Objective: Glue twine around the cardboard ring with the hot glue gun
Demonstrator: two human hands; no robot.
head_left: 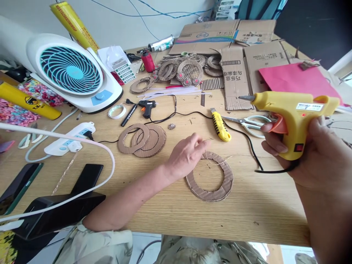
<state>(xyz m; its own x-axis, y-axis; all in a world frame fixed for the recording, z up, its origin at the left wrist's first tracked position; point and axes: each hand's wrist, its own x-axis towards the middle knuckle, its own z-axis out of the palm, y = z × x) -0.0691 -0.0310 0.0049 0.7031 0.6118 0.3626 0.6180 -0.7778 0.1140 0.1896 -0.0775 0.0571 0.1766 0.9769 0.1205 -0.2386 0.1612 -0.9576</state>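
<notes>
My right hand point(310, 146) is wrapped round the handle of a yellow glue gun point(291, 110), held up at the right with its nozzle pointing left. A finger lies at the orange trigger. On the table, a cardboard ring point(226, 176) lies flat in front of me. My left hand point(187, 154) is at the ring's upper left edge, its fingers pinched together by a thin strand point(213, 161) that trails over the ring. Whether the fingertips grip the strand or the ring's edge is too small to tell.
Beyond the ring lie a yellow cutter point(220, 126), scissors point(251, 123) and a small black glue gun point(148, 107). More cardboard rings point(133, 138) lie left. A white fan point(71, 73), power strip point(70, 138) and black stand point(60, 209) occupy the left side. A black cable crosses the table.
</notes>
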